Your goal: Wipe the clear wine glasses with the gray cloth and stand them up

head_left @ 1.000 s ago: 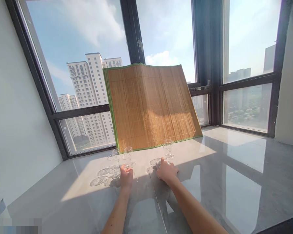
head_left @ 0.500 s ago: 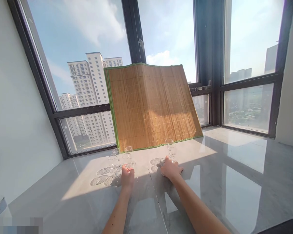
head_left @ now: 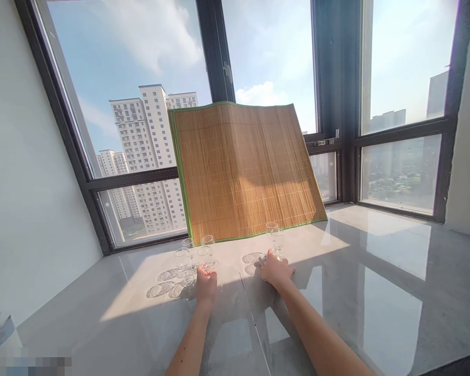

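Note:
Clear stemmed glasses stand upright on the glossy grey ledge in two groups. In the left group, my left hand (head_left: 206,284) is closed at the low part of the nearest right-hand wine glass (head_left: 204,253). Beside it on the left is another wine glass (head_left: 181,254), with more glasses behind. Over to the right, my right hand (head_left: 276,270) has its fingers curled round the foot of a wine glass (head_left: 277,239). Just behind that one rises another wine glass (head_left: 271,227). My fingers hide the lower stems and feet of the held glasses.
A bamboo mat (head_left: 243,172) with green edging leans against the dark window frame (head_left: 215,52) behind the glasses. The tiled ledge (head_left: 329,313) shows sunlight, reflections and a thin seam. A white and blue container (head_left: 0,329) sits at the lower left.

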Available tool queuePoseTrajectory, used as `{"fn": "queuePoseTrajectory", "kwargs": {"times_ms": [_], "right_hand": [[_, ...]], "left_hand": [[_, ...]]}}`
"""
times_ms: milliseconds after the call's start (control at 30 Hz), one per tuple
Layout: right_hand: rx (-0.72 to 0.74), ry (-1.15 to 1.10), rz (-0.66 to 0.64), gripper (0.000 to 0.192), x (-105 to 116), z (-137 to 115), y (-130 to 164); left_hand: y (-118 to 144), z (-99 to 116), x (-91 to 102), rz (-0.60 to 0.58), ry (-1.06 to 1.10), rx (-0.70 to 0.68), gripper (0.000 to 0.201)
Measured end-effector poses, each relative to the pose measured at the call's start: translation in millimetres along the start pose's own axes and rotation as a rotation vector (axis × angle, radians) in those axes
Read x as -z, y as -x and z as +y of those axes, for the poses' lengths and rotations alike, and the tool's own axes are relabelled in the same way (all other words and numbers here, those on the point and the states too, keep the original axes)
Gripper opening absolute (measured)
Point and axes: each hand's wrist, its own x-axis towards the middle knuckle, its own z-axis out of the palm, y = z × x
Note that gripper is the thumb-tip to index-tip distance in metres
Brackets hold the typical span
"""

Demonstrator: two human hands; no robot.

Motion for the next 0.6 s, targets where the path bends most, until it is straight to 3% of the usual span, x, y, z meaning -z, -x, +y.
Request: {"fn": "queuePoseTrajectory", "kwargs": {"times_ms": [233, 367, 500, 600], "right_hand": [[0.025, -0.007, 0.022, 0.069, -1, 1, 0], [0.11, -0.008, 0.07, 0.068, -6, 0, 4], [0.194, -0.01, 0.043, 0.072, -13, -8, 14], [0.335, -0.041, 0.012, 0.075, -21, -18, 20]], "left_hand": [[-2, -3, -1.7, -0.003, -0.018, -0.018, 0.051], [-2, -3, -1.2, -0.011, -0.034, -0.014, 0.047], [-3, -4, -2.3, -0.043, -0.058, -0.038, 0.042], [-3, -5, -5.5, -0.061, -0.037, -0.107, 0.038]]}}
